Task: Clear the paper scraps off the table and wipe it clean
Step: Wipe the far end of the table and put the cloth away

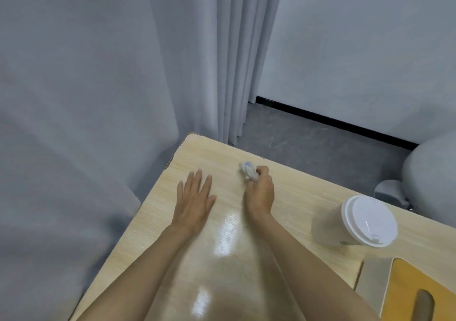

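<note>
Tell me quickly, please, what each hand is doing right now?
Left hand: open, flat on the table.
Right hand: closed, gripping a crumpled paper scrap.

A plain office-style room: a pale wood-laminate surface (308, 197), grey curtains (234, 61) hanging just behind it, a white wall (370, 49) with black skirting (333, 121) beyond, a lidded takeaway cup (357, 224) on its right side.
</note>
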Demonstrator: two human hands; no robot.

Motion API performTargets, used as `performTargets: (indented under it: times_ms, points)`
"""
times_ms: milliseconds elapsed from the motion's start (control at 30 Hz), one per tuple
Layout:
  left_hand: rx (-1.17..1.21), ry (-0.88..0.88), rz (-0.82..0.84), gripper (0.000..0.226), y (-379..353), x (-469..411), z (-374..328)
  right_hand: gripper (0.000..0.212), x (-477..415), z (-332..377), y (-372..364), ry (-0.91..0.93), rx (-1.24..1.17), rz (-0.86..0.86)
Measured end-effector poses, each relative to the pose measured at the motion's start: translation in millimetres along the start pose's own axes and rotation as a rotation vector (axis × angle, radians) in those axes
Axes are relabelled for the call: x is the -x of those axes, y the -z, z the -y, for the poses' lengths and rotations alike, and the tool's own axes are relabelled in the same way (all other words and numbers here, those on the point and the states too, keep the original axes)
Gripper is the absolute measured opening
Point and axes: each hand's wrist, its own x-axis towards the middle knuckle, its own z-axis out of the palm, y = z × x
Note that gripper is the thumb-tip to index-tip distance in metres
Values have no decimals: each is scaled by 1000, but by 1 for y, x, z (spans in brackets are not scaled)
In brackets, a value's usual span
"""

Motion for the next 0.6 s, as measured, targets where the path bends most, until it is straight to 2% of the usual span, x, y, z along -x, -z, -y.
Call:
performTargets:
  times_ms: [167,267,367,600]
  points:
    - [-33,42,-144,49,2,-22,2,48,-67,9,-18,158,113,-108]
    - [-12,102,-157,47,-1,-20,1,52,-74,-8,-38,199,296,95]
    - [2,114,-101,49,-9,-14,3,56,-61,-22,-38,309,338,300]
    - [-50,27,81,55,-19,26,15,56,3,-35,-28,413,362,411]
